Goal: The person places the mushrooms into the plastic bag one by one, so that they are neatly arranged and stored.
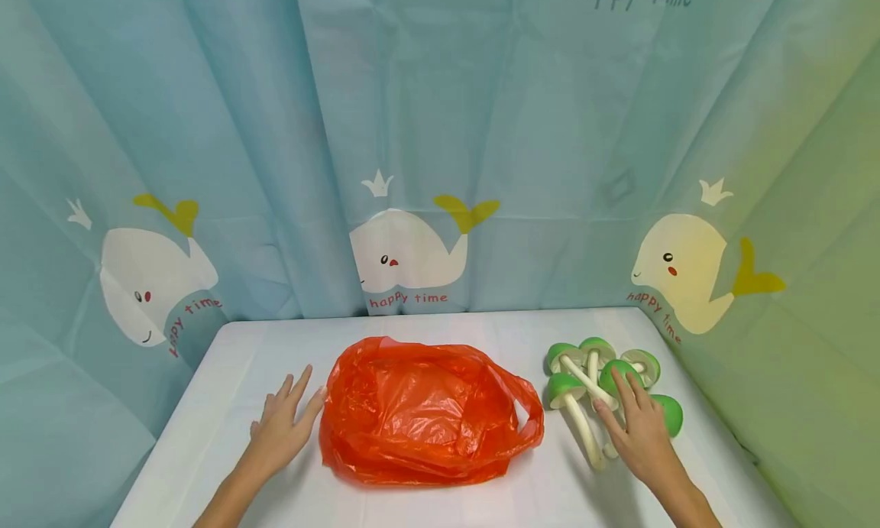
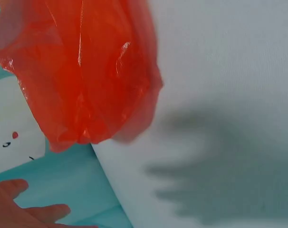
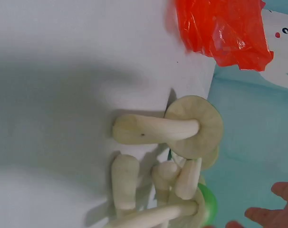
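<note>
A red plastic bag lies on the white table with its mouth spread and a handle loop on its right side. Beside its left edge is my left hand, fingers spread, holding nothing; the head view does not settle whether a fingertip touches the bag. My right hand hovers over a cluster of toy mushrooms with green caps and pale stems, its fingers extended. One green-capped mushroom is partly hidden under those fingers. Another mushroom lies nearest the bag, its stem pointing toward me.
The white table meets a blue-green curtain printed with whales at its back and sides. Several mushrooms overlap one another on the table's right part. The bag occupies the middle.
</note>
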Available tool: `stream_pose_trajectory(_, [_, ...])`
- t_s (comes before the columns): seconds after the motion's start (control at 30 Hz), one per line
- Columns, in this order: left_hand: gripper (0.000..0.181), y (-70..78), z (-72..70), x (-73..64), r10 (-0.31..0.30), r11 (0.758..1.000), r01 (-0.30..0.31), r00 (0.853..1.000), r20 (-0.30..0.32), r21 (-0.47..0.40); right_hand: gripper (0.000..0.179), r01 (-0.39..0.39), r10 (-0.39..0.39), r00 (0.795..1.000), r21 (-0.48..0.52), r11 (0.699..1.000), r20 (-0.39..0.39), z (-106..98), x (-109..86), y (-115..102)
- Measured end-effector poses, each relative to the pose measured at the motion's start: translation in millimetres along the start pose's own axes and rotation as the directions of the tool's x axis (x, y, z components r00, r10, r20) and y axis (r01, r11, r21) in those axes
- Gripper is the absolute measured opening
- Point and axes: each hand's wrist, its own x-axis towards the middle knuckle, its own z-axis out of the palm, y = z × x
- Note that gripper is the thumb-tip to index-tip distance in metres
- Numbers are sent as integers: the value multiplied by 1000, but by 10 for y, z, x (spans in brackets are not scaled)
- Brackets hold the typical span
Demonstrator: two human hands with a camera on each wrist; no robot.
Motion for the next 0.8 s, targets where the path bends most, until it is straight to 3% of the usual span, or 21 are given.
stream_pose_trajectory(0.17, [73,18,53,25,47,995,-49,999,-19,-89,53,13,-9,997,42,999,-82,51,-41,-7])
stream_pose_trajectory(0.33, [82,17,111,58,41,989,-45,999,-28,-142,44,-8,17,992,74,997,-122,100,-74,-5])
stream_pose_trajectory(0.6, [80,27,206,86,-54,979,41,997,-58,-202,34,-62,61,998,78,995,9,166,-142,29])
stream_pose_trajectory(0.8, [83,65,253,98,-106,962,102,994,-3,-254,37,-89,86,993,30,996,84,232,-256,65])
